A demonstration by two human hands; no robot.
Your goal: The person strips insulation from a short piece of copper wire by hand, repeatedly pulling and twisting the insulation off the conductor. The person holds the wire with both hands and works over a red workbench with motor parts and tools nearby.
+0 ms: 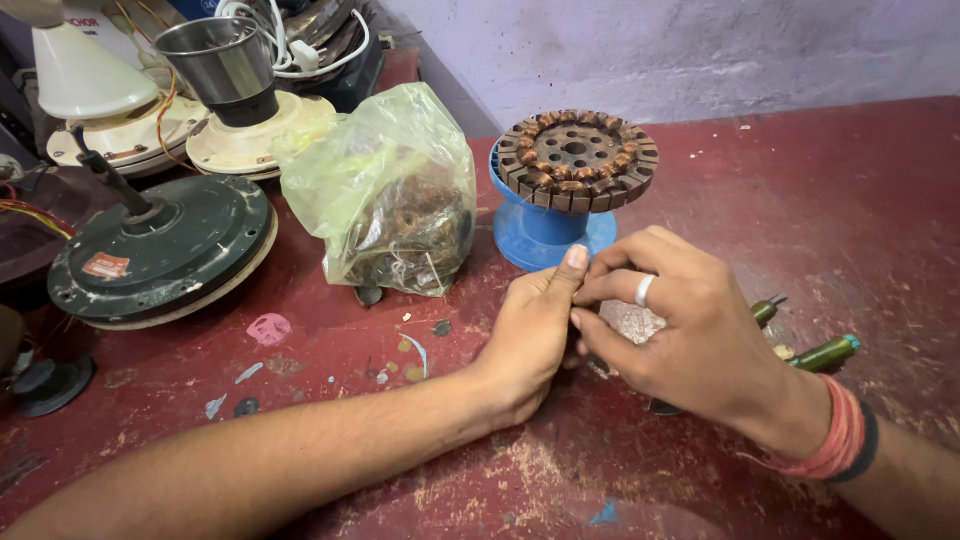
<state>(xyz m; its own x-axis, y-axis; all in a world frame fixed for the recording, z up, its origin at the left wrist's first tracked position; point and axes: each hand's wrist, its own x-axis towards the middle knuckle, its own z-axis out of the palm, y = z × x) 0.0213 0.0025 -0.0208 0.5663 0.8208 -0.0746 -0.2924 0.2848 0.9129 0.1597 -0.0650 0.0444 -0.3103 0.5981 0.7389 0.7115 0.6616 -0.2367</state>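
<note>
Winding on the stator core atop the blue spool appears complete, while left hand and right hand pinch together over something too small to identify on the red bench, green-handled tools untouched beside them.

I can't tell what my left hand and right hand pinch between them; the fingers cover it. My right hand hides most of the green-handled tools. The plastic bag blurs its contents, and the grey fan motor partly hides the cream housings behind it
</note>
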